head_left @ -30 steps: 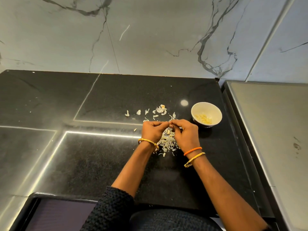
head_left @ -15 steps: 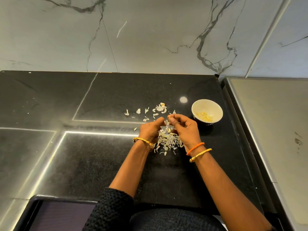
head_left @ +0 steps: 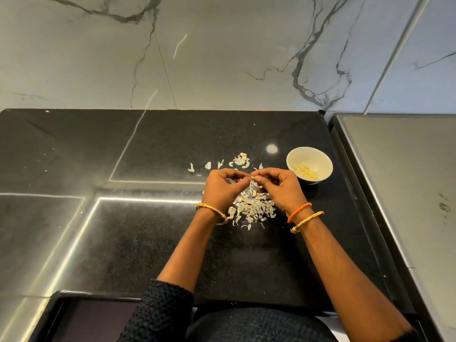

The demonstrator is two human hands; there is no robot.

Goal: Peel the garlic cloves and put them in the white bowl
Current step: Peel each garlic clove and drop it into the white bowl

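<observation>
While both hands meet above the peel pile [head_left: 251,211], left hand [head_left: 222,190] and right hand [head_left: 280,188] pinch a garlic clove [head_left: 252,178], mostly hidden by fingertips; white bowl [head_left: 309,156] sits just right.

Garlic clove [head_left: 252,178] mostly hidden between pinching fingertips [head_left: 256,178]

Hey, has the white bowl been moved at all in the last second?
No. The white bowl sits at the same spot by the counter's right edge, beside the light's reflection; only the camera shifted.
</observation>
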